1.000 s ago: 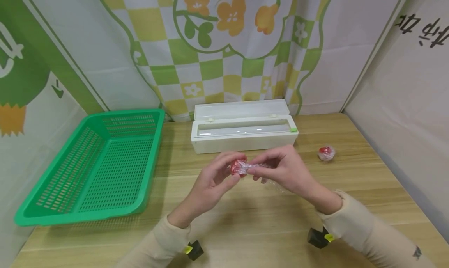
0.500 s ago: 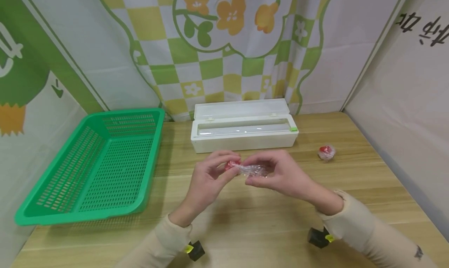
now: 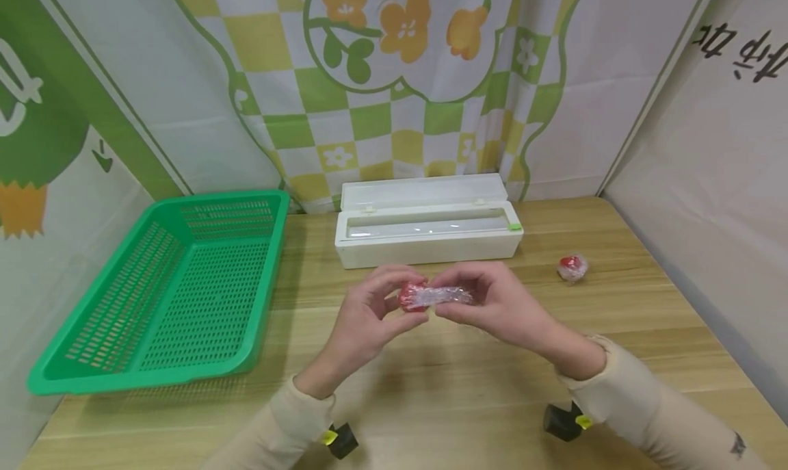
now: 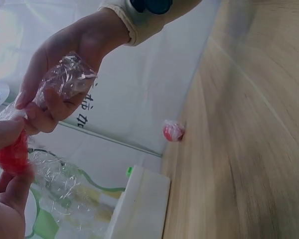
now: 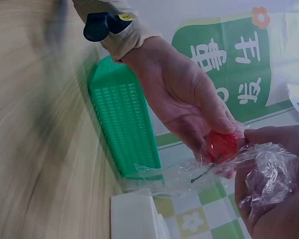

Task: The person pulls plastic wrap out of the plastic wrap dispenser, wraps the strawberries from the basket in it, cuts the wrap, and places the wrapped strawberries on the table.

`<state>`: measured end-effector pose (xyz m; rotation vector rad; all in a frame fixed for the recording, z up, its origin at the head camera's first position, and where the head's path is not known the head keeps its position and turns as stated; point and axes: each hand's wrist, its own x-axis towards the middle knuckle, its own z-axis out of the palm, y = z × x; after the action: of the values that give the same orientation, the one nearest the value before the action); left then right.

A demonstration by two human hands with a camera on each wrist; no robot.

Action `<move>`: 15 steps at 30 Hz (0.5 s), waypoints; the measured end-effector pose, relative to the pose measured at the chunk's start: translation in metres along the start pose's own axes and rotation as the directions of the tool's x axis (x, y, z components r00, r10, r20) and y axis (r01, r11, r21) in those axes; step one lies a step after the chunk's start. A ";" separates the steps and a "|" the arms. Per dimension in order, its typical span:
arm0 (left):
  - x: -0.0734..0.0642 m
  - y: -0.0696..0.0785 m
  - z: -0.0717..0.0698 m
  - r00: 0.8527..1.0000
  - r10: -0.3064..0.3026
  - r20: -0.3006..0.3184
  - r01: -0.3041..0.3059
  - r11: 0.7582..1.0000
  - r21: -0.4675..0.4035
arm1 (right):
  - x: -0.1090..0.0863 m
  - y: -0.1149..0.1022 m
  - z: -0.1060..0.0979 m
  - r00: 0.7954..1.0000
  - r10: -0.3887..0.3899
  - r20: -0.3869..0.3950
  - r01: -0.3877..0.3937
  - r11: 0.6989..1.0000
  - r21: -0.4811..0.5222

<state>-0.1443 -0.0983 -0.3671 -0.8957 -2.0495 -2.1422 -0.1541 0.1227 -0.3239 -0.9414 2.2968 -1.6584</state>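
My left hand (image 3: 360, 319) holds a small round red thing (image 3: 409, 297), which looks like a fruit, between thumb and fingers. Clear cling film (image 3: 448, 295) covers it and gathers into a bunched tail on its right. That tail is gripped by the thumb and fingers of my right hand (image 3: 507, 309). Both hands are above the table, in front of the white box. In the right wrist view the red thing (image 5: 223, 145) shows through the film, and crumpled film (image 5: 271, 174) lies against the right palm. A loose sheet of film (image 4: 65, 189) hangs down in the left wrist view.
A white cling film box (image 3: 427, 250) stands behind the hands, its lid raised and a roll inside. Another film-wrapped red thing (image 3: 572, 268) lies on the table at right. A green plastic basket (image 3: 261, 292) stands at left. A patterned curtain (image 3: 394, 128) hangs behind.
My right fingers have shifted along the film tail and now hold it farther round. The left fingers closed more over the red thing, then spread, showing more of it. The surroundings look the same.
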 end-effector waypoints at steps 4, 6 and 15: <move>0.000 0.000 -0.001 0.999 0.020 -0.044 -0.019 0.999 0.025 | 0.001 -0.001 -0.003 0.999 0.002 0.033 -0.002 1.000 0.001; 0.000 0.001 -0.001 0.998 0.031 -0.062 -0.029 0.999 0.028 | 0.000 -0.001 -0.005 0.999 0.015 0.036 -0.015 1.000 -0.002; -0.001 0.004 -0.002 0.996 0.089 -0.028 -0.089 0.996 0.008 | 0.000 -0.002 -0.012 0.989 0.134 0.070 -0.138 0.988 0.063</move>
<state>-0.1425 -0.1010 -0.3636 -0.9316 -1.9637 -2.0890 -0.1586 0.1322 -0.3174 -0.7938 2.1949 -1.6140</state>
